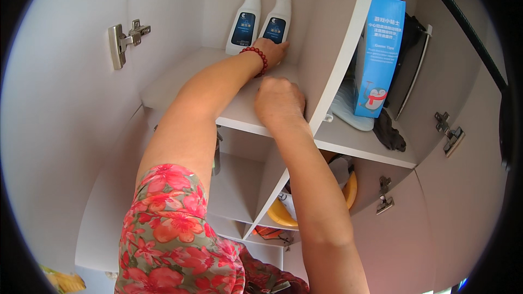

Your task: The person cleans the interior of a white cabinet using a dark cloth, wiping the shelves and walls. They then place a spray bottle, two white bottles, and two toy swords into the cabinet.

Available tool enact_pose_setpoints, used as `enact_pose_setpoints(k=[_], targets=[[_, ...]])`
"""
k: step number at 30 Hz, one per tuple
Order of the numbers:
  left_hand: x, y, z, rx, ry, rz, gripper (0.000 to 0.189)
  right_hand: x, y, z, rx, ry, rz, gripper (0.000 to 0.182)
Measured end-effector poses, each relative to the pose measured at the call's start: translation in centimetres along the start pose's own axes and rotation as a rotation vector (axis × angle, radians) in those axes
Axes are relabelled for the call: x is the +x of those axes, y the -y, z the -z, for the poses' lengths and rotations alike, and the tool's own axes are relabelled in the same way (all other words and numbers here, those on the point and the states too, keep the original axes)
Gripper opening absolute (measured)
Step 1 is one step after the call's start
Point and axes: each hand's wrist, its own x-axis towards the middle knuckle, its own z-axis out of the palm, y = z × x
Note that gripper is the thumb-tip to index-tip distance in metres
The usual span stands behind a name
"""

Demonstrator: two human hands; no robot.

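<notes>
Two white plastic bottles with dark blue labels stand side by side at the back of the upper left shelf. My left hand (pixel 271 51), a red bead bracelet (pixel 261 59) at its wrist, reaches in front of the right bottle (pixel 281 14) and covers its lower part. Whether the fingers grip it is hidden. Just left stands the other bottle (pixel 244 24). Nearer to me, my right hand (pixel 282 100) is curled like a fist over the front of the shelf board (pixel 237 108), close to the upright divider (pixel 333 53). Its fingertips are out of sight, so anything inside cannot be seen.
Right of the divider stands a blue printed box (pixel 380 57) beside dark cloth (pixel 390 134). A yellow basin (pixel 282 214) sits in the compartment below. Cabinet doors stand open on metal hinges (pixel 118 47) at both sides. A black cord (pixel 466 28) crosses the upper right.
</notes>
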Motion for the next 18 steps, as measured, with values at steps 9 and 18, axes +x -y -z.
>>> enact_pose_setpoints(k=[9, 18], targets=[[-1.3, 3.8, -2.4, -0.005, 0.019, 0.160, 0.018, -0.2, 0.0, 0.1, -0.020, -0.022, 0.022, 0.022], [-2.3, 5.9, -3.2, -0.090, 0.119, 0.289, 0.026, -0.5, 0.1, 0.0, -0.013, -0.029, 0.038, 0.021]])
